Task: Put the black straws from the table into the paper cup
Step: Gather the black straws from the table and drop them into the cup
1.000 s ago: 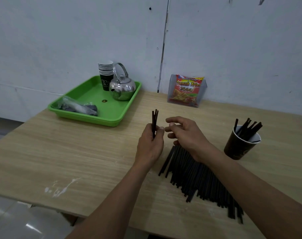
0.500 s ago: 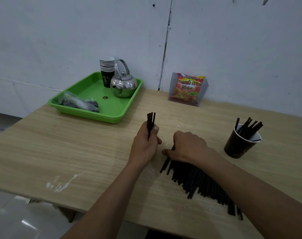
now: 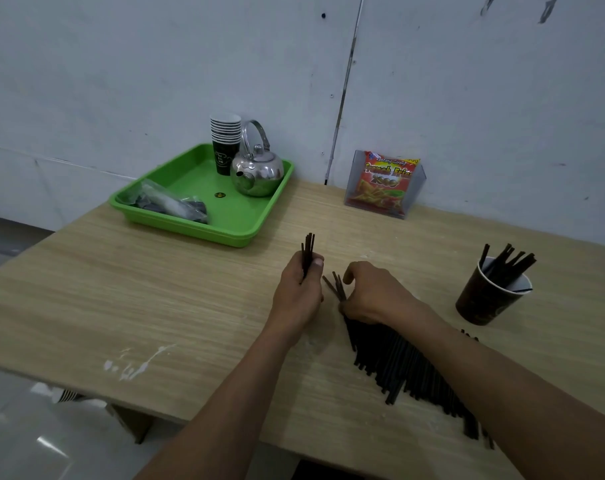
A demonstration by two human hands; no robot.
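A big pile of black straws [image 3: 398,362] lies on the wooden table [image 3: 155,299], running toward the near right edge. My left hand [image 3: 299,296] grips a small upright bunch of straws [image 3: 308,249], tips sticking up above the fist. My right hand [image 3: 373,292] rests on the far end of the pile, fingers closed around a few straws [image 3: 335,287] that lift off the table. The dark paper cup [image 3: 484,299] stands at the right, apart from both hands, with several straws leaning in it.
A green tray [image 3: 232,223] at the back left holds a steel kettle [image 3: 258,171], a stack of paper cups [image 3: 225,140] and a plastic bag. A clear holder with a snack packet [image 3: 386,183] stands by the wall. The table's near edge runs below my forearms.
My right hand dropped from beside the left hand onto the pile, then closed on a few straws and raised their ends. The left hand kept its bunch upright.
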